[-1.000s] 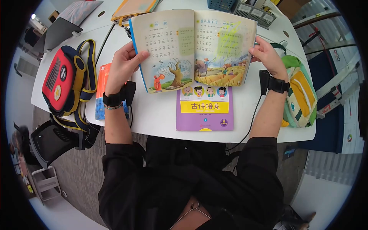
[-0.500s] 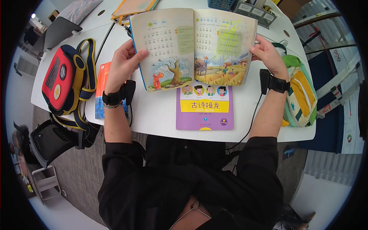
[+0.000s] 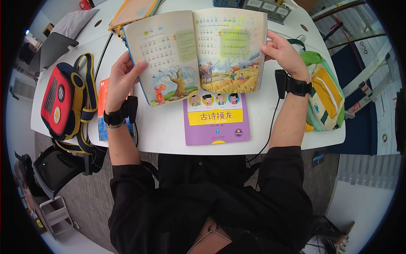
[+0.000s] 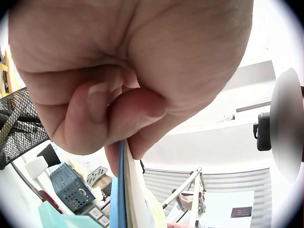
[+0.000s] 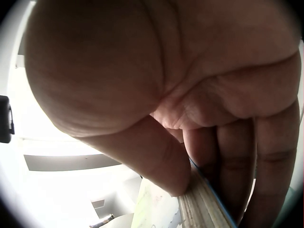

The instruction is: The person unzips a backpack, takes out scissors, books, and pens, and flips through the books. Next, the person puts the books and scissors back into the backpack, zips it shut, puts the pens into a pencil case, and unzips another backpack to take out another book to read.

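At centre of the head view, the left hand [image 3: 120, 80] grips the left edge of an open picture book [image 3: 194, 51], thumb on the page and fingers curled behind the blue cover; the left wrist view confirms the pinch [image 4: 121, 123]. At 2 o'clock from centre, the right hand [image 3: 283, 53] pinches the right page edge [image 5: 204, 199], thumb in front, fingers behind. Held tilted above the white bench [image 3: 169, 127], the book overlaps the upper edge of a purple booklet [image 3: 216, 120] lying flat at 6 o'clock from it. At 9 o'clock, a red and navy bag [image 3: 63, 99] lies on the bench beside an orange and blue book [image 3: 101, 110]. At 3 o'clock rests a green and yellow bag [image 3: 325, 95].
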`<state>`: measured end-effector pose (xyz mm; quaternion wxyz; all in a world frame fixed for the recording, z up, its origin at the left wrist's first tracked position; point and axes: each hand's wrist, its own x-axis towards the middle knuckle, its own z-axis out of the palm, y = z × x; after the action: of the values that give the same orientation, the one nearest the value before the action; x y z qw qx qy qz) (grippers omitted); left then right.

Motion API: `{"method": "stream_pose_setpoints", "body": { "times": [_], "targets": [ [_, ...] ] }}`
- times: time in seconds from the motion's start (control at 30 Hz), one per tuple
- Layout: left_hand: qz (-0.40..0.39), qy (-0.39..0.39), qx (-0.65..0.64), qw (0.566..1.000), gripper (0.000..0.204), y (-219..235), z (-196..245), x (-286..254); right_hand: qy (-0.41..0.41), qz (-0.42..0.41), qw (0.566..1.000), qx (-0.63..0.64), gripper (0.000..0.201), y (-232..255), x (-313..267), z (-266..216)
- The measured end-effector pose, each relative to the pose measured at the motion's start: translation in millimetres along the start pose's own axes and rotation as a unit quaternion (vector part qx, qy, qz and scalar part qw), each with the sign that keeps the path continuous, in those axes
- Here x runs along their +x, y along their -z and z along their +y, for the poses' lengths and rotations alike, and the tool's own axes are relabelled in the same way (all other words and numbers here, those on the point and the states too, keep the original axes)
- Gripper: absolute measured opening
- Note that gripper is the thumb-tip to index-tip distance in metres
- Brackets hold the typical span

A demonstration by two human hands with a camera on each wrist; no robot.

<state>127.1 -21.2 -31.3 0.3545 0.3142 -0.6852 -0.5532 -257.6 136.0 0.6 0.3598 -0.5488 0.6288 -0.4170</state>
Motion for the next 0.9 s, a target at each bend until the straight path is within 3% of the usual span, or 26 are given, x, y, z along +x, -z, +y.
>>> {"method": "stream_pose_setpoints", "body": {
  "times": [0.6, 0.67, 0.9],
  "targets": [
    [0.015, -0.003, 0.015, 1.000, 0.027, 2, -5, 3, 0.049, -0.005, 0.999, 0.022, 0.043, -7, -6, -15],
    [0.013, 0.000, 0.016, 1.000, 0.026, 3, -7, 3, 0.040, -0.041, 0.998, 0.021, 0.052, -4, -6, -15],
    [0.011, -0.003, 0.020, 1.000, 0.025, 3, -4, 3, 0.053, -0.048, 0.997, 0.041, 0.055, -6, -6, -13]
  ]
}}
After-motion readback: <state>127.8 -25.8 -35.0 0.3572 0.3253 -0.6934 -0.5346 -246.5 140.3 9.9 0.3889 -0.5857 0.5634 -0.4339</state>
